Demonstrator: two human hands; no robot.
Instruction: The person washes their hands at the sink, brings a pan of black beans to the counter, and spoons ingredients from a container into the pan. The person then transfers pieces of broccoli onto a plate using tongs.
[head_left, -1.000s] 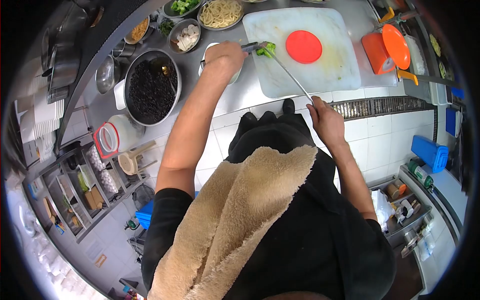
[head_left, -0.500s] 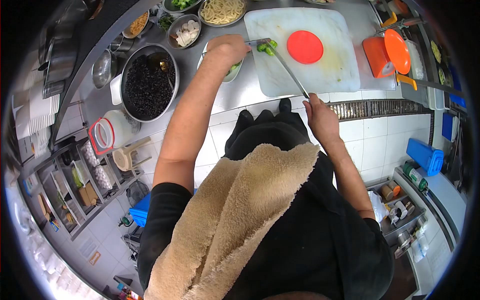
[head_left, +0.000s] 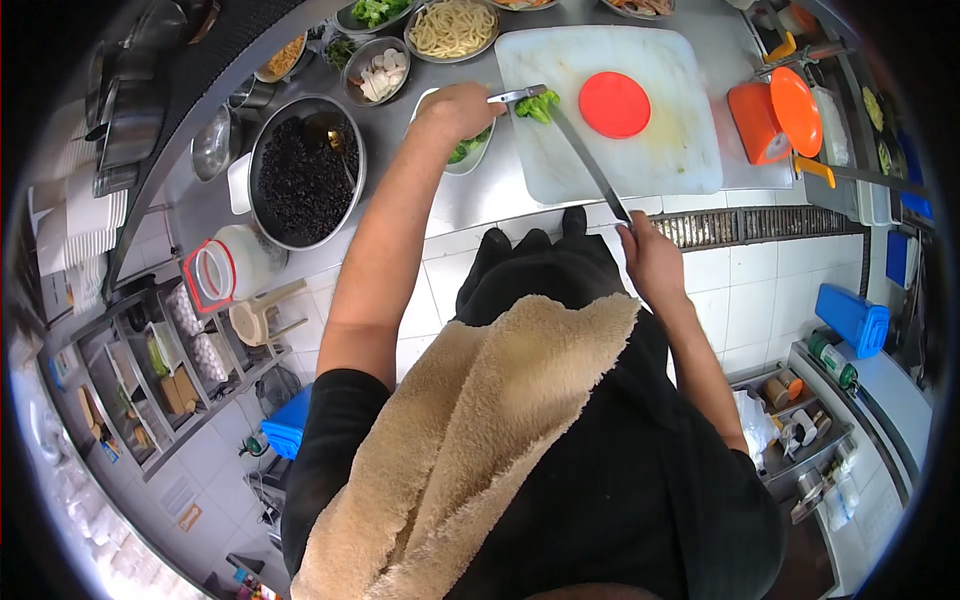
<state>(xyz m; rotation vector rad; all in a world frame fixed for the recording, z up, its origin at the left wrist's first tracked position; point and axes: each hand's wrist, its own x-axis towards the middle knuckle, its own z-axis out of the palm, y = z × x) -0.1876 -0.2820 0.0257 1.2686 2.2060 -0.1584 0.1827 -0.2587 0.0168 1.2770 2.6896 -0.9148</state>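
My left hand (head_left: 458,110) is closed around a short, flat metal utensil (head_left: 515,95) whose exact kind I cannot make out. The tip of that utensil meets a piece of broccoli (head_left: 538,106) at the left edge of the white cutting board (head_left: 650,165). In my right hand (head_left: 655,262) is the handle of a long-bladed knife (head_left: 592,165), its tip beside the same broccoli. Below my left hand, partly hidden by it, a white dish (head_left: 484,156) holds green broccoli. A red round disc (head_left: 614,105) lies on the board.
Left on the steel counter stands a large pan of black grains (head_left: 305,180) with a spoon in it. Bowls of sliced white pieces (head_left: 380,77), noodles (head_left: 452,28) and broccoli (head_left: 375,10) line the back. An orange scale (head_left: 757,125) is at the right.
The view has shifted slightly, so the counter appears lower. The broccoli now sits more bunched between the utensil and the knife tip. Both hands keep their holds.
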